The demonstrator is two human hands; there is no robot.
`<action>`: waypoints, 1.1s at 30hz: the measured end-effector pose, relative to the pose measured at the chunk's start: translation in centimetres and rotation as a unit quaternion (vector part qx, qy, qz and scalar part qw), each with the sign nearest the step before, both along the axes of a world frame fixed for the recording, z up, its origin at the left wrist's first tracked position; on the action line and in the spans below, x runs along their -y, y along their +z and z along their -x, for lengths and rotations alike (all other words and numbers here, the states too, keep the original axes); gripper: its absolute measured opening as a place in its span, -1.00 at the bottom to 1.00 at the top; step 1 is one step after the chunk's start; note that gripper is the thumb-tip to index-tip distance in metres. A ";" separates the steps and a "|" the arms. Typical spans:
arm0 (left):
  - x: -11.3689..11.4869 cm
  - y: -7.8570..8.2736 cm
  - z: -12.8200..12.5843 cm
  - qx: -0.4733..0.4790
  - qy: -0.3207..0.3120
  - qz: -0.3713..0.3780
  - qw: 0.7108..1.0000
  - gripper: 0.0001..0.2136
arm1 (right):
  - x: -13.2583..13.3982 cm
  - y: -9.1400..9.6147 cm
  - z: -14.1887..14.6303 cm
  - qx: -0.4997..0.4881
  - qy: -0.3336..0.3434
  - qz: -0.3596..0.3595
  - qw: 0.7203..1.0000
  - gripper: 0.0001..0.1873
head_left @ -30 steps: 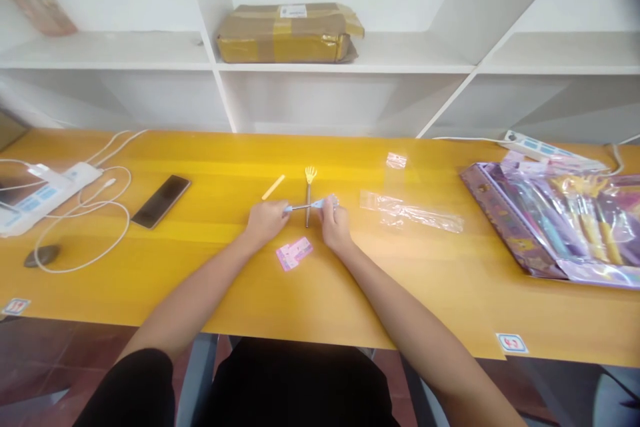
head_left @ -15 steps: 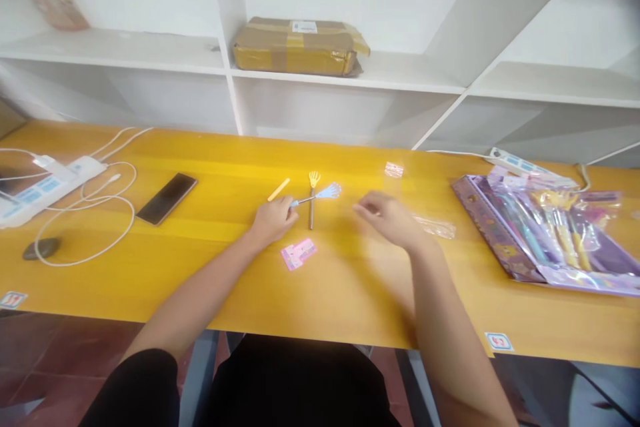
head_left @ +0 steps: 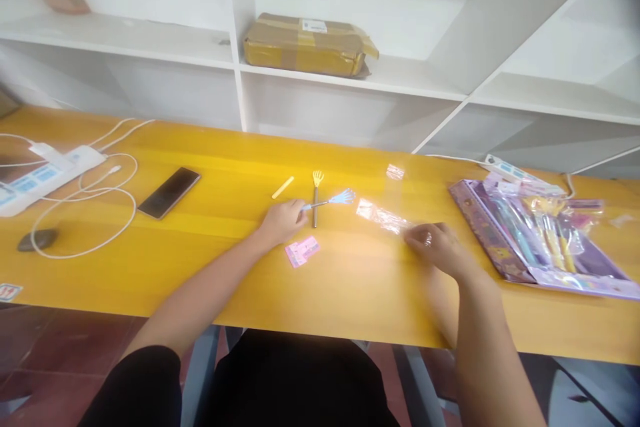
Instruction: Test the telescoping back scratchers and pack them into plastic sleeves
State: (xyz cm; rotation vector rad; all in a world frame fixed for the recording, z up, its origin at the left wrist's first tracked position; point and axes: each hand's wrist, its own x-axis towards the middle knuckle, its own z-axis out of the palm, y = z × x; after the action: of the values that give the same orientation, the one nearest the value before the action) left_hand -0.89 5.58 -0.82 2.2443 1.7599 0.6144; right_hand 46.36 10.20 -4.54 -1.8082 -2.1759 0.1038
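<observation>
At centre, the closed left hand (head_left: 283, 221) grips a blue scratcher (head_left: 335, 199) by one end, leaving its claw (head_left: 344, 197) free; centre-right, the right hand (head_left: 440, 247) pinches a clear wrapper (head_left: 383, 217).

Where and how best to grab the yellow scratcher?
The yellow scratcher is likely best pinched by the near end of its shaft, from the right: its fingered head points away, the blue scratcher crosses its shaft, and the left hand is close on the left.
</observation>
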 end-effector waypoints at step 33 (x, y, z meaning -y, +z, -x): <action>2.8 0.2 -3.1 0.549 0.021 0.125 0.826 -0.62 | 5.2 6.9 24.8 -0.425 0.210 0.248 0.845 -0.61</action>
State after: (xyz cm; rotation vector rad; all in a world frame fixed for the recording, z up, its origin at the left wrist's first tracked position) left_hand 2.25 2.73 -0.57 1.1791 1.1441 1.2496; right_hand 21.57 5.02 2.40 -1.0585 -1.8671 1.3855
